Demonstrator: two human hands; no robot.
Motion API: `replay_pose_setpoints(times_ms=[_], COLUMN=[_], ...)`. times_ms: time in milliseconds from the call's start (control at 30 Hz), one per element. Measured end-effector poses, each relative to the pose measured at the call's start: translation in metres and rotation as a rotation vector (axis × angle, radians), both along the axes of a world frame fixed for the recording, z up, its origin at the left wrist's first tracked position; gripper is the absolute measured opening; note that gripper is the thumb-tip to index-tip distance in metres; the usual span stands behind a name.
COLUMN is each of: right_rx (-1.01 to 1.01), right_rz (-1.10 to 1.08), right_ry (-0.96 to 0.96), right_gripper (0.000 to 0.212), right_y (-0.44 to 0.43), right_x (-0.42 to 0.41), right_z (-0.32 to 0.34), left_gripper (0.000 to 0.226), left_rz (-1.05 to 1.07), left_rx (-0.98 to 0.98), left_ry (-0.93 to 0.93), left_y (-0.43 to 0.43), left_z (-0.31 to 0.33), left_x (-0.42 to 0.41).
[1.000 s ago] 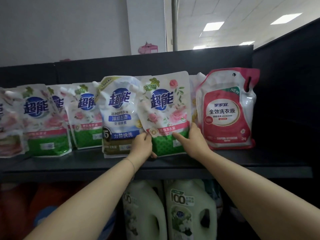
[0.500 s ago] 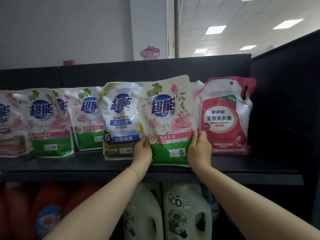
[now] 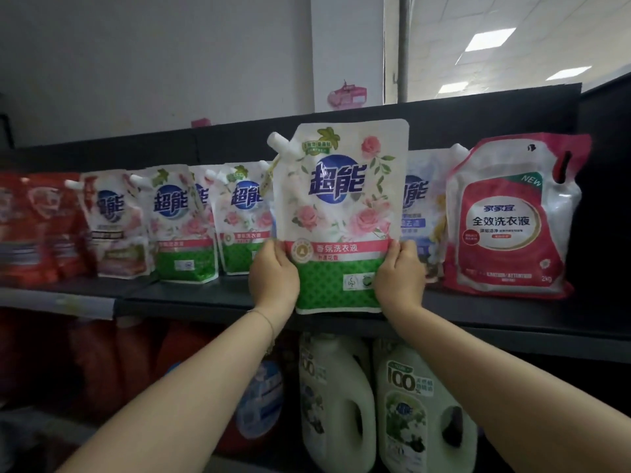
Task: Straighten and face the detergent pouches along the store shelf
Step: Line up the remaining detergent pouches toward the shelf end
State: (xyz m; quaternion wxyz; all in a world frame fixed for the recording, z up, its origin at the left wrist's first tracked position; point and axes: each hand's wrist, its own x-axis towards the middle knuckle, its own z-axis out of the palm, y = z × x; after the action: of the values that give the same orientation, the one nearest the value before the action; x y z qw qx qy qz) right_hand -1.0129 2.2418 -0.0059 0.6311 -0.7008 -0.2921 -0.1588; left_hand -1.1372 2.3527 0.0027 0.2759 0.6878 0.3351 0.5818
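A: Rose detergent pouch [image 3: 341,213]?
B: Upright, facing out, at shelf [image 3: 512,312] front edge.
A: Hands?
B: Left hand [image 3: 273,278] grips its 8 o'clock edge, right hand [image 3: 399,278] its 4 o'clock edge.

Black shelf [image 3: 478,312]: rose pouches [image 3: 186,230] standing in row, red-white pouch [image 3: 508,233] at right, blurred red packs [image 3: 34,227] left, possibly pouches.

A black shelf [image 3: 495,317] runs across the middle of the view, with a black back panel [image 3: 461,110] standing behind it and a black side panel [image 3: 611,199] closing it at 3 o'clock. Above the back panel, from 10 to 12 o'clock, there is a plain pale grey wall [image 3: 153,63], and a metal pole [image 3: 404,46] goes up near 12 o'clock. At 1 o'clock a tiled ceiling [image 3: 546,25] carries several rectangular light panels [image 3: 490,40], all lit.
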Motion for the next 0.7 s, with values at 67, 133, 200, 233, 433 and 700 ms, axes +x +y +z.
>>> replay_pose_setpoints(times_ms=[67, 133, 200, 233, 433, 700], right_rx=[0.013, 0.029, 0.056, 0.063, 0.014, -0.169], right_rz=[0.043, 0.082, 0.127, 0.152, 0.439, 0.239], right_ry=[-0.025, -0.052, -0.067, -0.075, -0.161, -0.174], right_gripper=[0.031, 0.028, 0.026, 0.026, 0.057, 0.09], right_y=[0.017, 0.036, 0.056, 0.066, 0.133, 0.215], right_x=[-0.016, -0.032, -0.05, -0.059, -0.111, -0.125], right_z=[0.007, 0.014, 0.019, 0.019, 0.009, 0.0], left_gripper=[0.028, 0.027, 0.027, 0.027, 0.026, 0.015], left_rz=[0.069, 0.136, 0.179, 0.184, 0.188, 0.083], left_rx=[0.033, 0.053, 0.058, 0.05, -0.091, -0.078], left_ry=[-0.019, -0.044, -0.064, -0.076, -0.181, -0.047], left_y=[0.017, 0.035, 0.055, 0.066, 0.132, 0.206], left_z=[0.005, 0.011, 0.015, 0.016, 0.016, 0.01], left_x=[-0.019, -0.037, -0.056, -0.064, -0.097, -0.109])
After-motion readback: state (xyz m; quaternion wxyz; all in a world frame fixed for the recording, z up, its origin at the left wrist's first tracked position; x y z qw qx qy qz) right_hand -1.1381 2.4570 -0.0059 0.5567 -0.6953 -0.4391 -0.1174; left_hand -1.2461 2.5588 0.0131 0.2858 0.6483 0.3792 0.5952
